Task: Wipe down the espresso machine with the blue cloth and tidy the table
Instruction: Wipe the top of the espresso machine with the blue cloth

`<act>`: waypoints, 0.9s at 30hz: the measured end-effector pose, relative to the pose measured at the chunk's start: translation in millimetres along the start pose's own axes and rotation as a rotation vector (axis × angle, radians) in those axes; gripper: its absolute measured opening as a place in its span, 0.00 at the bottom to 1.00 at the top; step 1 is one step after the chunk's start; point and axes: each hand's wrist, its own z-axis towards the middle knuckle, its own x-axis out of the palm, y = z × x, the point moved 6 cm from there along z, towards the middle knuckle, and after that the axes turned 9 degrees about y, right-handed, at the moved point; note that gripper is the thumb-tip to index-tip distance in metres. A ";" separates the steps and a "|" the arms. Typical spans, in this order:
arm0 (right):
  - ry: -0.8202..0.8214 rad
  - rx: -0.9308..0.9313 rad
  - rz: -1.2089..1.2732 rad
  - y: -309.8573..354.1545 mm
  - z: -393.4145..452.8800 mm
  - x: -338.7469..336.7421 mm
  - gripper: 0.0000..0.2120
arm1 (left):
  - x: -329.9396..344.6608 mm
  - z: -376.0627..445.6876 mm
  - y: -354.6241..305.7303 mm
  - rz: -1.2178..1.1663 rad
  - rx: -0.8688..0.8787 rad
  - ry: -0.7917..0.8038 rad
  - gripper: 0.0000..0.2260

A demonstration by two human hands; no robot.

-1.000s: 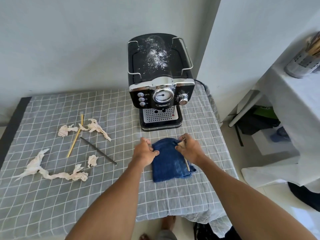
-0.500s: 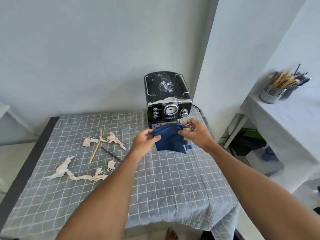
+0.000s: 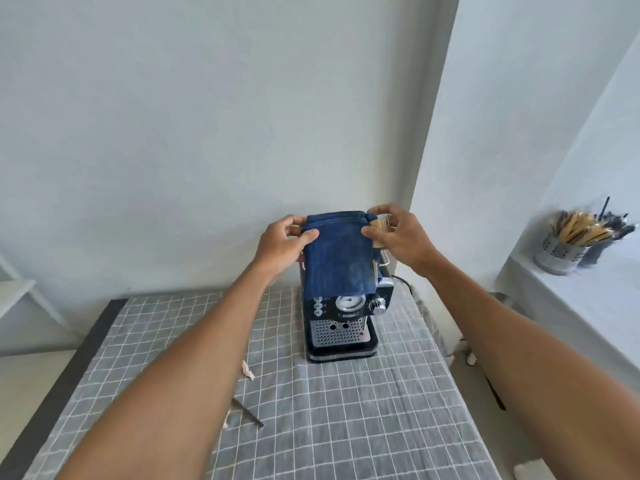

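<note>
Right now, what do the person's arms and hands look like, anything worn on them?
Both arms are bare along all that shows: no sleeves, gloves or watch. The left hand and right hand carry no visible rings or markings. Nails look short.

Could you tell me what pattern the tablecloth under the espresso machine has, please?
Grey with a white grid of thin lines, clearest in the head view: tablecloth, espresso machine.

Head cam, 1 view, wide angle, looking forward and slightly down.

Lens sits above and behind both forearms, facing the wall across the table (image 3: pixel 346 410). Espresso machine (image 3: pixel 341 327) stands centre frame at near arm's reach; left hand (image 3: pixel 282 245) and right hand (image 3: pixel 398 237) raised before it. Side shelf (image 3: pixel 588 299) at right edge.
</note>
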 end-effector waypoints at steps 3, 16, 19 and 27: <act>-0.006 0.014 -0.030 -14.2 35.0 -4.0 0.13 | 1.6 38.3 3.5 0.060 -0.006 -0.013 0.10; 0.444 0.017 -0.938 -71.9 80.9 117.9 0.31 | 37.8 104.3 81.4 0.347 -0.226 0.020 0.25; 0.441 0.013 -0.966 -79.4 102.8 115.8 0.31 | 39.5 104.4 90.2 0.254 -0.179 -0.017 0.24; 0.443 -0.010 -0.988 -71.3 104.1 124.6 0.32 | 33.7 107.2 101.3 0.185 -0.146 -0.058 0.22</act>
